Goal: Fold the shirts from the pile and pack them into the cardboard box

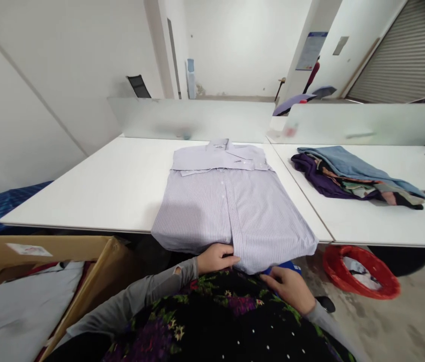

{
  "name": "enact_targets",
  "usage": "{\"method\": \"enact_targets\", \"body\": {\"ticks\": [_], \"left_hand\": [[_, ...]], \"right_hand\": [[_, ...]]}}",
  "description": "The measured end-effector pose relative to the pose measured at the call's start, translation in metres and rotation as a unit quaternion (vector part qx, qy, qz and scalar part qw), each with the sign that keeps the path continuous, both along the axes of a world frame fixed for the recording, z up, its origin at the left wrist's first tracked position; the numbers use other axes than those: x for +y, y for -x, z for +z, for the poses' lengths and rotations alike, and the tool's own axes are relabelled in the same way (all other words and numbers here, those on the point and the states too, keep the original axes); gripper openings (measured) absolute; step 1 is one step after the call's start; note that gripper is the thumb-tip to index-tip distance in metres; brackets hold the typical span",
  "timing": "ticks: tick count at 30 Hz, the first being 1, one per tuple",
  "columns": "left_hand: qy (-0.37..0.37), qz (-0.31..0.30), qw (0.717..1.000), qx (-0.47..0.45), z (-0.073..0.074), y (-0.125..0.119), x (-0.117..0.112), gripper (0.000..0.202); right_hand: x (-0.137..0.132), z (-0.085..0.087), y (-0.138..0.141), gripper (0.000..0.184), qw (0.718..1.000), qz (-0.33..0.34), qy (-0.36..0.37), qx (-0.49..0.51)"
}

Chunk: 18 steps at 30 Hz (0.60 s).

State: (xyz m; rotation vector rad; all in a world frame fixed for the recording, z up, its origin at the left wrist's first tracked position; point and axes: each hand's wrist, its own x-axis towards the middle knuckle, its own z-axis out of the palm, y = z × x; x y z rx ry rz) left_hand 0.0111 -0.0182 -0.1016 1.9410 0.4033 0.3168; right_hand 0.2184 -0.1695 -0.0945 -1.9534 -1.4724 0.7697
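Observation:
A pale lilac, thinly striped button-up shirt [201,206] lies front up on the white table, collar at the far end. Its sleeves are folded across the upper chest, and its lower part hangs over the near edge. My left hand [216,259] is closed at the hem beside the button placket, thumb and fingers on the cloth. Just below the hem, to the right, is my right hand [290,289] with its fingers curled in. Whether anything is between those fingers I cannot make out. Something blue with white lettering [291,266] shows partly behind it.
Folded clothes [348,176], blue and purple among them, lie on the right-hand table [366,226]. A cardboard box [95,281] holding garments stands at left. A red-lined bin [389,284] stands on the floor at right. Frosted partitions [205,118] edge the table's far side.

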Motion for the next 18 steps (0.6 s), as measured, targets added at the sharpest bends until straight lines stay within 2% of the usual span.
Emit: {"method": "enact_targets", "body": {"ticks": [3, 5, 8, 11, 13, 15, 16, 18], "left_hand": [[-0.008, 0.001, 1.0, -0.005, 0.005, -0.001, -0.004, 0.032], [0.014, -0.022, 0.999, -0.027, 0.006, -0.003, -0.006, 0.027], [0.052, -0.082, 0.992, -0.078, 0.004, -0.005, -0.007, 0.035], [0.018, -0.111, 0.989, -0.097, 0.006, -0.001, -0.007, 0.043], [-0.067, -0.089, 0.991, -0.08, 0.012, 0.005, -0.009, 0.034], [-0.197, -0.014, 0.979, -0.051, 0.023, 0.012, -0.011, 0.027], [-0.27, 0.04, 0.962, -0.031, 0.029, 0.015, -0.012, 0.026], [-0.396, 0.143, 0.907, 0.025, 0.04, 0.019, -0.014, 0.027]], "right_hand": [[0.005, 0.031, 0.016, 0.042, 0.992, -0.009, -0.112, -0.064], [0.02, 0.044, 0.032, 0.038, 0.985, -0.003, -0.146, -0.087], [0.046, 0.048, 0.049, 0.036, 0.98, 0.004, -0.129, -0.151], [0.06, 0.045, 0.051, 0.034, 0.983, 0.047, -0.104, -0.147], [0.062, 0.043, 0.045, 0.03, 0.985, 0.103, -0.098, -0.101], [0.06, 0.043, 0.038, 0.025, 0.983, 0.143, -0.1, -0.061], [0.059, 0.043, 0.035, 0.023, 0.982, 0.148, -0.104, -0.051], [0.057, 0.044, 0.03, 0.023, 0.982, 0.142, -0.113, -0.05]]}}
